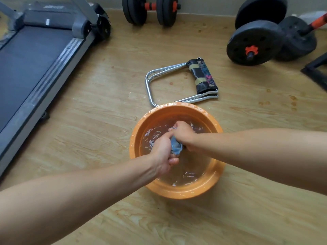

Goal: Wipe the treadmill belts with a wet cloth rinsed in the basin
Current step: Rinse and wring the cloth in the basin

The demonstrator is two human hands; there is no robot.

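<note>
An orange basin (177,192) of rippling water stands on the wooden floor in front of me. Over the water, my left hand (163,152) and my right hand (183,133) both grip a bunched blue-grey cloth (176,147) between them. Only a small wad of the cloth shows between the fists. The treadmill (40,82) lies at the left, its dark belt (23,68) running toward the back wall.
A folded metal stool (177,82) with a dark patterned seat lies just behind the basin. Black dumbbells stand by the back wall (150,11) and at the right (254,43). A dark frame (316,71) pokes in at the right edge.
</note>
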